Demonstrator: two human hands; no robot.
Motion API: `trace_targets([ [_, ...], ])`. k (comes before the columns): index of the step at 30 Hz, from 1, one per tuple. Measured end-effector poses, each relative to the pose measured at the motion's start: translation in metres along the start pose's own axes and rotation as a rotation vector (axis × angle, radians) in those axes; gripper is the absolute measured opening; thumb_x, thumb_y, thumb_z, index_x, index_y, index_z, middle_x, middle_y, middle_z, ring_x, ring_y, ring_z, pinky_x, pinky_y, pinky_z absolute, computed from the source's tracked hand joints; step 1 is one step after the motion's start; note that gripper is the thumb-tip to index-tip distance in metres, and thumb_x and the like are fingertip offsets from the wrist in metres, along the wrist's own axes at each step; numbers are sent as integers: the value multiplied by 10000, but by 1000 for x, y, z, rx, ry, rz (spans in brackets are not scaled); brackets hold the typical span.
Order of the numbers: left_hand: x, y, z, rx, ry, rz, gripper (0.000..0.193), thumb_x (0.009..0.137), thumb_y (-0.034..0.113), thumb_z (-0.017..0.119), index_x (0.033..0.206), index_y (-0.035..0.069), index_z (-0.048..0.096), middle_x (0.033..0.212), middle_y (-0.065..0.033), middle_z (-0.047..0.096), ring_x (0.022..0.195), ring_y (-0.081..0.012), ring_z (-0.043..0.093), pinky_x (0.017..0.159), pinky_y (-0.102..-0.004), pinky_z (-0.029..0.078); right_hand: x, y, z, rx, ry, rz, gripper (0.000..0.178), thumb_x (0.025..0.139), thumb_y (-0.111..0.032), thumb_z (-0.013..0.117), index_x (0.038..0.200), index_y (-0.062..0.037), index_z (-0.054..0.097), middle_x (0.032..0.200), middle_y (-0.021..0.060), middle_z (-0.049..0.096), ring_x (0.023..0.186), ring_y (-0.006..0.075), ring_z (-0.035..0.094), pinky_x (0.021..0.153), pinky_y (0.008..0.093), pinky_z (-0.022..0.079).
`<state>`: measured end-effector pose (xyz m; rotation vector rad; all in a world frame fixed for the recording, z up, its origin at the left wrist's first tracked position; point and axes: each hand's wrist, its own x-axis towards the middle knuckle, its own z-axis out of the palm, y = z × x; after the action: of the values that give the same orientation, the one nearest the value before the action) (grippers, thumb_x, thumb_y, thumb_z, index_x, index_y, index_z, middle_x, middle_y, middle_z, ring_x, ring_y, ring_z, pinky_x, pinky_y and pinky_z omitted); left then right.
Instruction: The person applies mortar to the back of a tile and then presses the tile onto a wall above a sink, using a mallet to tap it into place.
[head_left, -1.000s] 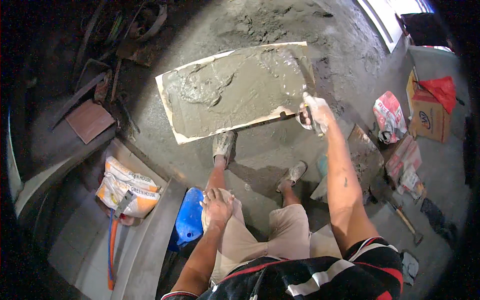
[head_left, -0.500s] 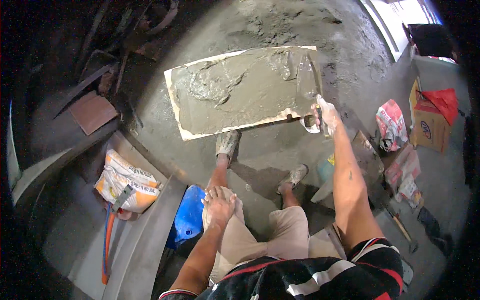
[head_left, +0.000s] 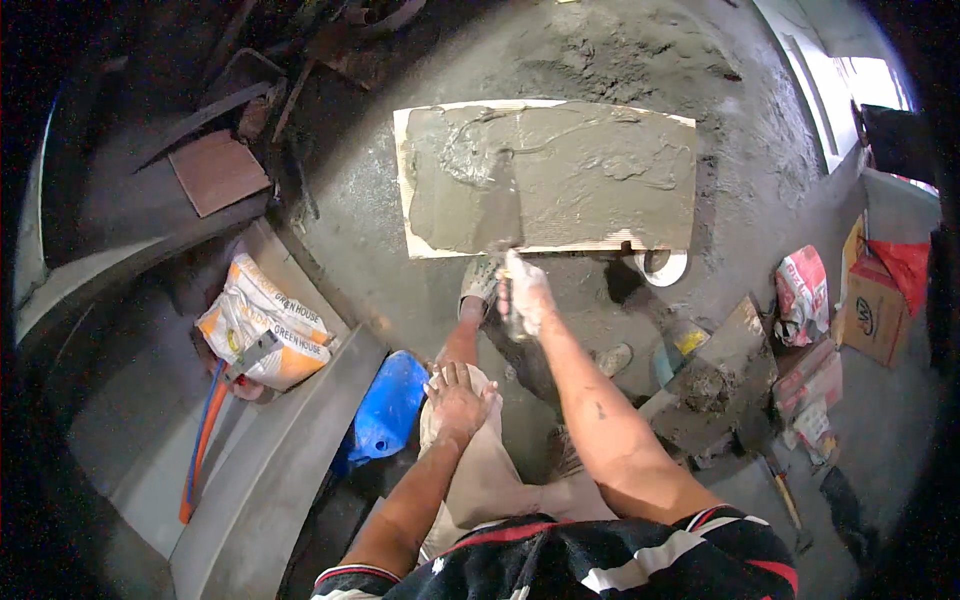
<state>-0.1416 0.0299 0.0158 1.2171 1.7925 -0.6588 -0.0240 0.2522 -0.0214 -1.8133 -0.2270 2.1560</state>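
1. Fingers of the left hand (head_left: 460,405), in the head view, are spread out over the knee of the tan shorts (head_left: 480,470). They do not seem to grip anything.
2. Fingers of the right hand (head_left: 527,290) are curled around the handle of a trowel (head_left: 503,205). I cannot see each fingertip.
3. The slab (head_left: 403,180) lies in front of the person, its near edge just by the left shoe (head_left: 480,277). Wet grey cement (head_left: 590,170) is on top, and the trowel's blade is on it, left of the middle.
4. Done so far: cement covers most of the slab.
5. Left to do, I think: bare pale strips show on the left side and near edge, and there are bumps at the top left and lines at the top right.
6. Against 0.5 s ago, the right hand and trowel have gone from the slab's right end to its left part. The left bumps look flatter now. The white ring (head_left: 678,270) was right by that hand and now is well apart. The left hand has stayed on the knee.
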Motion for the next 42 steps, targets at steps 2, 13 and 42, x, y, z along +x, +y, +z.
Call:
trace_targets([
  [2, 0, -2, 5, -34, 21, -5, 924, 962, 662, 492, 1578, -6, 322, 1623, -223, 331, 1548, -440, 187, 1215, -652, 180, 21, 6, 30, 39, -36, -48, 468, 1043, -481, 526, 807, -83, 593, 587, 21, 532, 392, 156, 505, 373, 338, 401],
  [13, -2, -2, -7, -85, 32, -18, 922, 972, 659, 486, 1577, -12, 302, 1617, -225, 333, 1529, -439, 238, 1210, -656, 184, 24, -23, -37, -1260, 64, -633, 548, 1018, -483, 531, 1053, 52, 647, 1041, 337, 679, 1002, 471, 673, 891, 530, 506],
  [42, 0, -9, 11, -72, 47, -16, 916, 965, 658, 476, 1571, -16, 337, 1640, -219, 322, 1522, -454, 249, 1215, -637, 197, 22, -133, -29, -1801, 94, -669, 472, 1003, -486, 531, 1090, -49, 688, 1037, 228, 737, 1024, 396, 703, 899, 510, 546],
])
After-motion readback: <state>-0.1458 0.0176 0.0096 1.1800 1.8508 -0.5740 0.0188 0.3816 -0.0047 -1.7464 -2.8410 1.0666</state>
